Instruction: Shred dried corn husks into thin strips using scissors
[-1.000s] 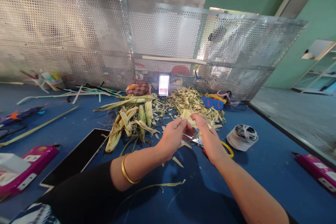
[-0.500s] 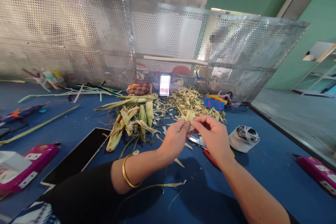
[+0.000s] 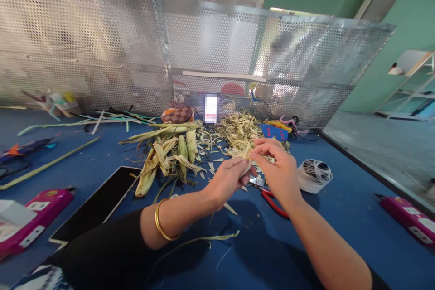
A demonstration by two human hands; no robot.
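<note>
Thin cream strip of dry husk [image 3: 248, 157] was partly hidden

The strip was raised above the blue, smooth-topped surface [image 3: 272, 249], near the middle of the view. The left hand [image 3: 227, 180] had its grip closed on the lower part, thumb pressed over it, so the strip's lower end could not be made out. The right hand [image 3: 277, 170] pinched its edge between thumb and forefinger, the other fingers raised.

Behind and below the hands lay the scissors with steel blades and a red handle [image 3: 273, 203]; the blade tips were covered by the left hand, and the right hand and wrist hid part of the handles. The spool of white string with a dark core [image 3: 314, 177] stood beside the right wrist, which masked its left edge. Beyond was the loose, straw-coloured pile of husk shreds [image 3: 239, 129] (single pieces blurred together there), its near side blocked by the hands. The magenta plastic power strip [image 3: 408, 218] ran out of frame at right.
</note>
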